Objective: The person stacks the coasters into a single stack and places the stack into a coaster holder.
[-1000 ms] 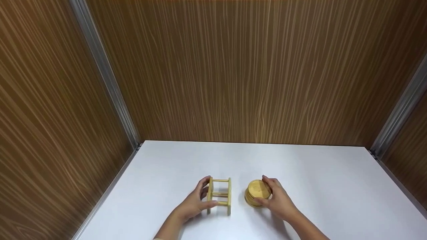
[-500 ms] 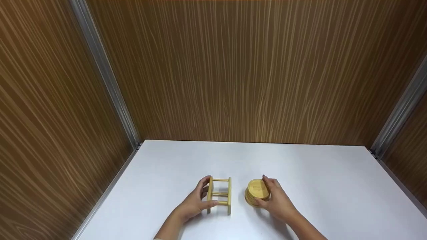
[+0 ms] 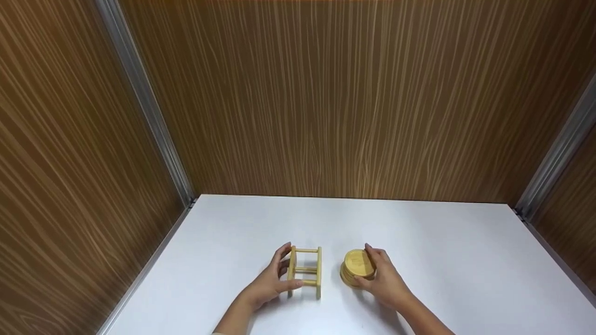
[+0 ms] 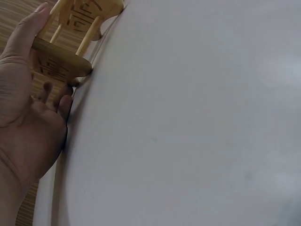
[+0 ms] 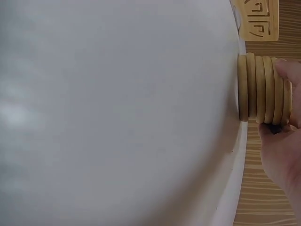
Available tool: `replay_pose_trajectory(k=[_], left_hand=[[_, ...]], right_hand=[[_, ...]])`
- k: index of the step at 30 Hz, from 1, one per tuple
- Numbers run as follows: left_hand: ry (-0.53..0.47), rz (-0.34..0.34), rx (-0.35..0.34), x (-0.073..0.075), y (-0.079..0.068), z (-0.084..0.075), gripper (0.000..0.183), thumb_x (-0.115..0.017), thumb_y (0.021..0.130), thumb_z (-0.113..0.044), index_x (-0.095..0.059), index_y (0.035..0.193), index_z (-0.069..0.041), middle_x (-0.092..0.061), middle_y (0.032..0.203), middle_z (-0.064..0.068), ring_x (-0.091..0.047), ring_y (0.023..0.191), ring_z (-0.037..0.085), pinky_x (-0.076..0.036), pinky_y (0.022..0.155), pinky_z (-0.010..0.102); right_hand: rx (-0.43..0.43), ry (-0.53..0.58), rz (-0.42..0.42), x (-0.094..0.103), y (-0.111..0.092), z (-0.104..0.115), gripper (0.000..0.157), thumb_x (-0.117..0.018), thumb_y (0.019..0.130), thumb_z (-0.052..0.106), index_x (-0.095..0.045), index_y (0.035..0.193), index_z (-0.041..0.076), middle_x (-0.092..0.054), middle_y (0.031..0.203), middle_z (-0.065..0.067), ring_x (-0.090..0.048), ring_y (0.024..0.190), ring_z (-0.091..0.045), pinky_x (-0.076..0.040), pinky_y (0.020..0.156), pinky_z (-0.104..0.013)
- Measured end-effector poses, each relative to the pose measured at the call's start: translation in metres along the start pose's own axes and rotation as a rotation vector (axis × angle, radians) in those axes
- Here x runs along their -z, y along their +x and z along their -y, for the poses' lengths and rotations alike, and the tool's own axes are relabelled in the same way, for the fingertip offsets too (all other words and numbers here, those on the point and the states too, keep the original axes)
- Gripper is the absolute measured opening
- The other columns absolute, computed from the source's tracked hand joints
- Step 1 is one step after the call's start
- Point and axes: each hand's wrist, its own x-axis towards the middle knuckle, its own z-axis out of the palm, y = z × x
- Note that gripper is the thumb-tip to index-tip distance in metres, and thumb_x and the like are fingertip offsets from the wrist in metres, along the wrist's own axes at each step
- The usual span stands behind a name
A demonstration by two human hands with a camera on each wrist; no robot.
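My left hand [image 3: 265, 284] grips a small light-wood coaster rack [image 3: 318, 270] by its left side panel, thumb at the front and fingers behind. The rack stands on the white table, two side panels joined by thin rods. Cut-out patterns show on its panels in the left wrist view, where the hand [image 4: 28, 117] is at the left edge. To the right of the rack, my right hand [image 3: 390, 284] holds a stack of round wooden coasters [image 3: 359, 263] between thumb and fingers. Seen from the side in the right wrist view, the stacked coasters [image 5: 257, 89] sit slightly unevenly, the lowest at the tabletop.
The white tabletop [image 3: 260, 218] spreads around both hands. Wood-grain panels [image 3: 326, 102] enclose it at the back and both sides, with metal posts [image 3: 163, 135] at the corners. A narrow strip of table separates the rack from the coasters.
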Motion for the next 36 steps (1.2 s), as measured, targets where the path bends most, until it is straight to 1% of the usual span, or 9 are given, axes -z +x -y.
replay_pose_trajectory(k=[5,10,13,16,20,24,29,32,36], left_hand=[[0.004,-0.018,-0.018,0.001,0.000,0.001,0.121,-0.090,0.090,-0.040,-0.006,0.176,-0.028,-0.007,0.185,0.014,-0.025,0.167,0.047,-0.022,0.137,0.065],[-0.025,-0.086,-0.030,-0.004,-0.001,0.001,0.104,-0.081,0.098,-0.040,-0.014,0.175,-0.019,-0.014,0.183,0.018,-0.026,0.166,0.049,-0.020,0.139,0.062],[-0.029,-0.136,-0.026,-0.008,-0.001,-0.002,0.099,-0.080,0.099,-0.043,-0.019,0.173,-0.019,-0.015,0.181,0.022,-0.025,0.165,0.053,-0.025,0.137,0.064],[0.027,-0.198,-0.068,-0.012,0.001,-0.011,0.100,-0.083,0.095,-0.045,-0.025,0.171,-0.018,-0.015,0.180,0.021,-0.024,0.165,0.053,-0.029,0.135,0.064],[0.165,-0.270,-0.178,-0.020,0.007,-0.033,0.100,-0.089,0.089,-0.044,-0.033,0.167,-0.016,-0.019,0.178,0.016,-0.027,0.163,0.048,-0.030,0.135,0.064],[0.238,-0.270,-0.238,-0.040,0.011,-0.060,0.098,-0.091,0.087,-0.040,-0.036,0.166,-0.023,-0.024,0.177,0.009,-0.032,0.162,0.041,-0.033,0.134,0.061],[0.249,-0.259,-0.280,-0.076,0.010,-0.086,0.090,-0.090,0.089,-0.030,-0.040,0.164,-0.025,-0.039,0.170,0.005,-0.042,0.156,0.033,-0.039,0.132,0.056],[0.251,-0.242,-0.302,-0.095,0.010,-0.094,0.086,-0.089,0.090,-0.026,-0.042,0.162,-0.023,-0.045,0.166,0.005,-0.045,0.154,0.032,-0.041,0.131,0.055],[0.255,-0.205,-0.283,-0.116,0.015,-0.096,0.086,-0.088,0.091,-0.025,-0.042,0.163,-0.023,-0.044,0.169,0.005,-0.044,0.156,0.035,-0.040,0.132,0.057]], right_hand=[[0.019,0.006,-0.025,-0.003,0.000,0.001,0.099,-0.093,0.086,0.013,-0.036,0.164,-0.006,-0.047,0.155,-0.028,-0.049,0.149,-0.053,-0.039,0.128,-0.066],[0.049,0.031,-0.031,0.000,-0.001,0.000,0.105,-0.095,0.083,0.013,-0.034,0.167,0.000,-0.045,0.156,-0.029,-0.050,0.148,-0.054,-0.041,0.125,-0.069],[0.041,0.078,-0.020,0.004,-0.002,-0.002,0.111,-0.096,0.081,0.012,-0.030,0.169,0.003,-0.040,0.159,-0.030,-0.048,0.148,-0.055,-0.043,0.125,-0.069],[0.016,0.171,0.012,0.009,-0.003,-0.005,0.115,-0.096,0.081,0.012,-0.025,0.171,0.005,-0.032,0.163,-0.030,-0.044,0.151,-0.054,-0.040,0.127,-0.068],[-0.023,0.249,0.046,0.015,-0.003,-0.011,0.120,-0.097,0.081,0.016,-0.020,0.173,0.008,-0.026,0.168,-0.028,-0.040,0.154,-0.053,-0.037,0.130,-0.067],[-0.044,0.280,0.063,0.016,-0.004,-0.018,0.125,-0.097,0.080,0.020,-0.015,0.174,0.009,-0.025,0.169,-0.027,-0.040,0.154,-0.051,-0.037,0.131,-0.065],[-0.074,0.343,0.106,0.015,-0.004,-0.024,0.132,-0.097,0.079,0.020,-0.006,0.174,0.008,-0.019,0.173,-0.027,-0.035,0.158,-0.053,-0.032,0.134,-0.061],[-0.095,0.373,0.136,0.014,-0.002,-0.026,0.132,-0.096,0.080,0.017,-0.004,0.174,0.006,-0.017,0.177,-0.028,-0.033,0.160,-0.055,-0.029,0.135,-0.062],[-0.120,0.370,0.157,0.013,0.000,-0.029,0.127,-0.095,0.081,0.015,-0.008,0.173,0.002,-0.021,0.177,-0.030,-0.034,0.159,-0.056,-0.028,0.134,-0.065]])
